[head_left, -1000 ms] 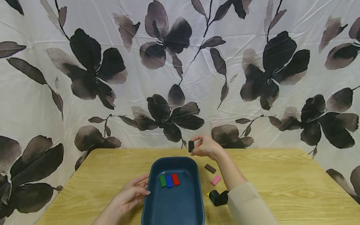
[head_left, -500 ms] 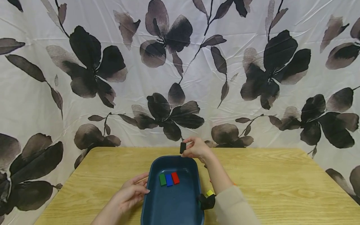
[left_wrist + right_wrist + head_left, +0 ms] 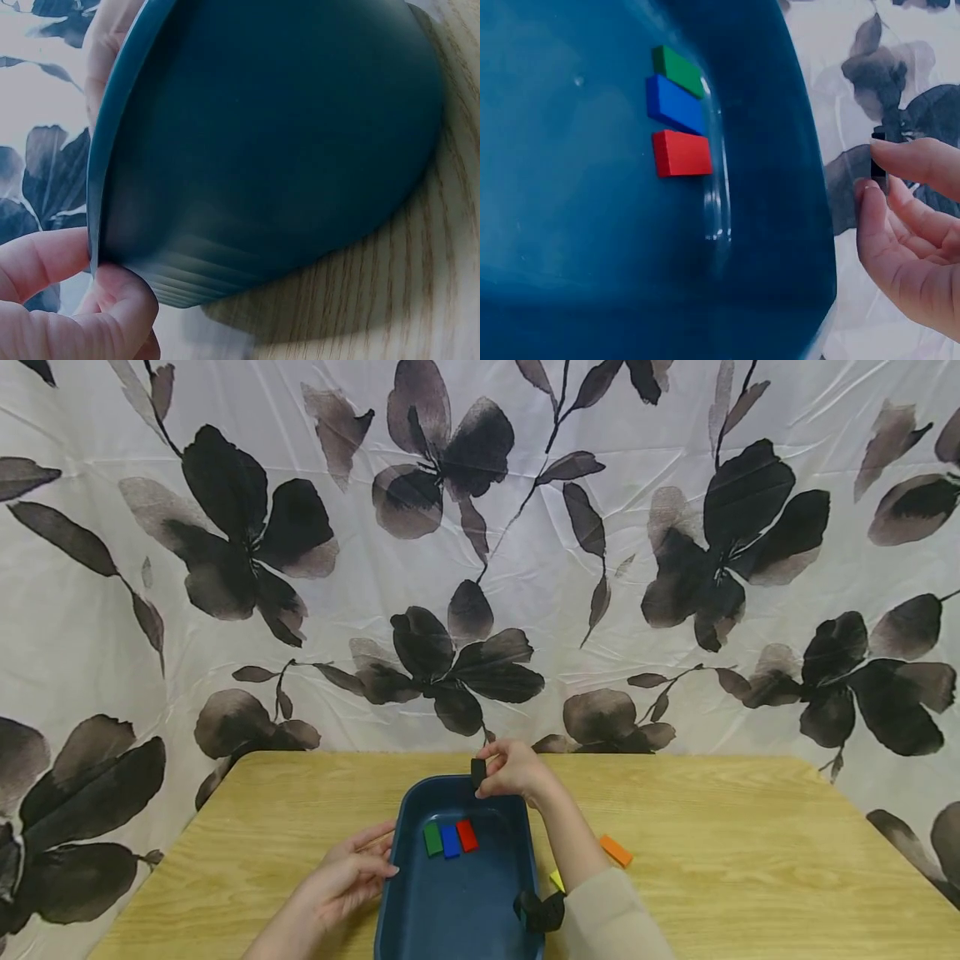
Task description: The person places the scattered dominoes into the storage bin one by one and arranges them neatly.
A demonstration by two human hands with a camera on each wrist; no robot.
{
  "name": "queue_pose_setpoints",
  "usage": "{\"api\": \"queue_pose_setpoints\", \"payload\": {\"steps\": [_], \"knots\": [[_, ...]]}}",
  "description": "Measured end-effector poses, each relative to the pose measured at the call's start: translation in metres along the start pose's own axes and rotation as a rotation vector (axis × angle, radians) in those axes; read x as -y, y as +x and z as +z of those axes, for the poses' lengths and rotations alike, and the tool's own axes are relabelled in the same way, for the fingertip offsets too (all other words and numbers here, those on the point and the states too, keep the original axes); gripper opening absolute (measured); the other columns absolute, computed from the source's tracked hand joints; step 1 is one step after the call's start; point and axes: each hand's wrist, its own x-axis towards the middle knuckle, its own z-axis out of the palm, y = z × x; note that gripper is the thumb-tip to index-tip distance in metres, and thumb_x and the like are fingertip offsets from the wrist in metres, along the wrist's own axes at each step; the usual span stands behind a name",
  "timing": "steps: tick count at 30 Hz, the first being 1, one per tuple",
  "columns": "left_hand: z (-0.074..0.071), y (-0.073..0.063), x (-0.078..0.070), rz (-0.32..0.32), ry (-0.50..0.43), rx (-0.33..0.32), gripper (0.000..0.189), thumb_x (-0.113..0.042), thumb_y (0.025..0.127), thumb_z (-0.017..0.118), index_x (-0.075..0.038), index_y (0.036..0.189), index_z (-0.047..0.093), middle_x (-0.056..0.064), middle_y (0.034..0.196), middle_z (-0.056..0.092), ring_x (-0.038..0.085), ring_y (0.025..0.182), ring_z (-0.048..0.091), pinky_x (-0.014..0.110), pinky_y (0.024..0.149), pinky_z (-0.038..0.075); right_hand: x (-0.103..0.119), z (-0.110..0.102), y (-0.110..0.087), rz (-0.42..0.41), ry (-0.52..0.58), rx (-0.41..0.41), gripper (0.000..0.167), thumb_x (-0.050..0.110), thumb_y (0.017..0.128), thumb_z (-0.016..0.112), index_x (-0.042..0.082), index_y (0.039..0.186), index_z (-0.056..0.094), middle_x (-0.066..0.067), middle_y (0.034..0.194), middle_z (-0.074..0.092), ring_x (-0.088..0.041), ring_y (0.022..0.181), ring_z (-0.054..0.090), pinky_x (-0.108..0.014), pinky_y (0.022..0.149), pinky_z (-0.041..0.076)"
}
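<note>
My right hand (image 3: 516, 772) pinches a small black block (image 3: 478, 774) upright between thumb and fingertips, over the far rim of a dark blue tray (image 3: 465, 914). In the right wrist view that black block (image 3: 878, 159) shows edge-on beyond the tray wall. My left hand (image 3: 348, 877) is at the tray's left side; the left wrist view has its thumb and finger (image 3: 45, 259) pinching the rim. Inside the tray, toward its far end, a green block (image 3: 432, 839), a blue block (image 3: 450, 842) and a red block (image 3: 467, 836) lie side by side.
Right of the tray, an orange block (image 3: 616, 851) lies on the wooden table (image 3: 750, 860). A yellow block (image 3: 557, 881) is partly covered by the right forearm. The black wrist mount (image 3: 540, 912) overlaps the tray's right rim. A floral cloth (image 3: 525, 568) hangs behind the table.
My right hand has carried the black block left and down to the tray's far rim. Its forearm now covers the brown and pink blocks and uncovers the orange one. The left hand stays put.
</note>
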Motion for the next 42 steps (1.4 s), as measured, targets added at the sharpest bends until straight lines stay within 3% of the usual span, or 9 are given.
{"api": "queue_pose_setpoints", "payload": {"steps": [4,11,16,22,32,42], "knots": [[-0.003,0.002,0.002,0.016,0.019,0.015,0.077,0.023,0.076,0.05,0.006,0.144,0.018,0.005,0.107,0.057,0.013,0.092,0.057,0.025,0.075,0.051,-0.002,0.002,-0.001,-0.003,-0.047,0.025,0.049,-0.021,0.06,0.071,-0.007,0.105,0.057,-0.008,0.074,0.048,-0.019,0.063,0.052,-0.03,0.065,0.055],[-0.013,0.007,0.006,0.026,-0.005,0.084,0.073,0.022,0.074,0.052,0.004,0.141,0.027,0.005,0.108,0.057,0.012,0.092,0.058,0.024,0.076,0.05,-0.009,0.004,-0.001,-0.023,-0.124,0.047,0.048,-0.017,0.058,0.075,-0.005,0.103,0.06,-0.007,0.072,0.049,-0.017,0.061,0.049,-0.027,0.06,0.053],[-0.005,0.003,0.002,0.002,0.016,0.016,0.076,0.022,0.076,0.05,0.005,0.144,0.02,0.005,0.108,0.056,0.012,0.091,0.057,0.024,0.074,0.051,-0.015,0.006,-0.001,-0.055,-0.155,0.069,0.049,-0.019,0.055,0.074,-0.007,0.101,0.061,-0.008,0.07,0.05,-0.017,0.063,0.047,-0.026,0.057,0.051],[0.0,0.0,0.0,-0.002,0.023,0.007,0.076,0.023,0.077,0.048,0.006,0.144,0.016,0.004,0.106,0.057,0.011,0.089,0.057,0.023,0.074,0.051,-0.018,0.009,-0.003,-0.039,-0.186,0.108,0.047,-0.022,0.055,0.071,-0.007,0.099,0.06,-0.009,0.071,0.047,-0.018,0.062,0.047,-0.028,0.058,0.052],[-0.002,0.0,0.001,-0.008,0.023,0.011,0.078,0.023,0.077,0.047,0.006,0.145,0.012,0.005,0.109,0.055,0.011,0.091,0.057,0.023,0.075,0.051,-0.016,0.019,-0.009,-0.024,-0.505,0.108,0.043,-0.018,0.053,0.077,-0.001,0.089,0.061,-0.009,0.073,0.055,-0.018,0.06,0.053,-0.029,0.056,0.05],[-0.002,0.002,0.0,-0.015,0.031,0.012,0.079,0.021,0.078,0.05,0.005,0.145,0.012,0.004,0.108,0.056,0.011,0.091,0.057,0.024,0.075,0.05,-0.015,0.028,-0.007,-0.012,-0.829,0.088,0.039,-0.01,0.052,0.083,0.005,0.082,0.062,-0.004,0.081,0.056,-0.018,0.07,0.049,-0.03,0.058,0.049]]}}
